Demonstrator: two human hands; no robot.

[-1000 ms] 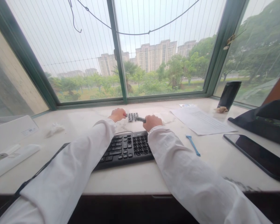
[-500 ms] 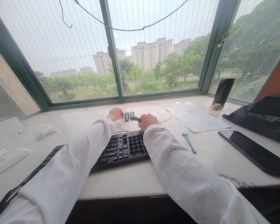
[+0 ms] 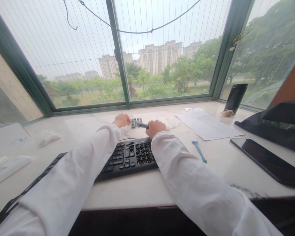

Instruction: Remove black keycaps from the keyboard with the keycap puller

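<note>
In the head view, our right hand (image 3: 156, 128) grasps a tool (image 3: 143, 125), its tip at the loose keys (image 3: 135, 121) beyond the keyboard (image 3: 116, 161); whether our left hand (image 3: 121, 120) pinches one, we cannot tell. We seem to be working the keys over, which next calls for steadying them.

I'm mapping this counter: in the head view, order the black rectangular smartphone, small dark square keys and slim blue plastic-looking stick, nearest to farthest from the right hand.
1. Small dark square keys: just left of the right hand.
2. Slim blue plastic-looking stick: rightward, nearer the camera.
3. Black rectangular smartphone: farther right.
</note>
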